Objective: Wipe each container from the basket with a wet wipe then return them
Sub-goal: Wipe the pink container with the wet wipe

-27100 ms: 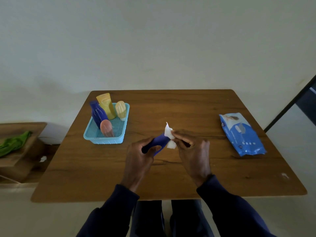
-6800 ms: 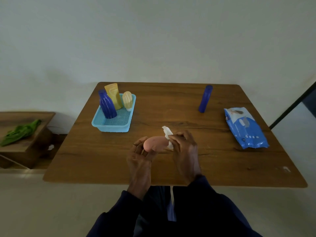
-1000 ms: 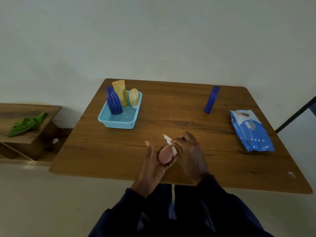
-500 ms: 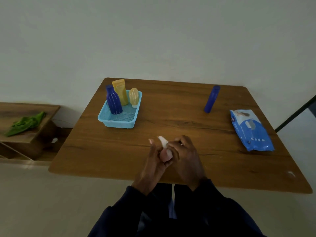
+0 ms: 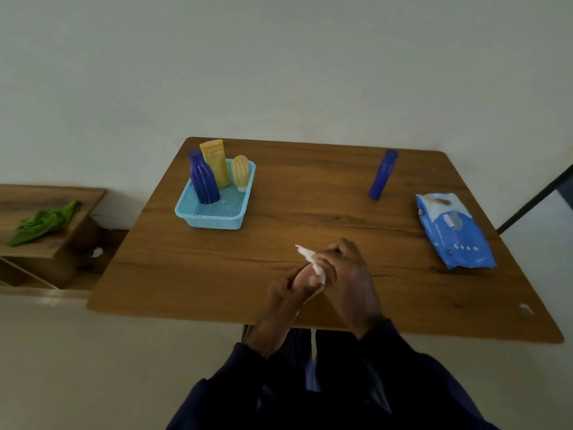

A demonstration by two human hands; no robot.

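Basket: your light blue plastic mesh basket (image 5: 198, 217) sits far left on the brown wooden table (image 5: 217, 274) and holds three containers, all upright: a ribbed dark blue bottle (image 5: 203, 178), a yellow tube (image 5: 215, 162) behind it, and a small pale yellow ribbed bottle (image 5: 240, 172) standing cap down on the right.
Count: five containers in all (three in the basket, one standing loose, one in your hands), plus one wipe and one pack.
Loose container: a slim dark blue cylindrical bottle (image 5: 382, 175) stands upright, far right, well apart from the basket.
Pack: the blue wet wipe pack (image 5: 452, 232) lies flat near the right edge.
Left hand: your left hand (image 5: 286, 290) is closed around the small pink container (image 5: 303, 276), near centre above the table; it is mostly hidden, so its long axis cannot be told.
Right hand: your right hand (image 5: 347, 274) pinches the white wet wipe (image 5: 311, 262) against the container.
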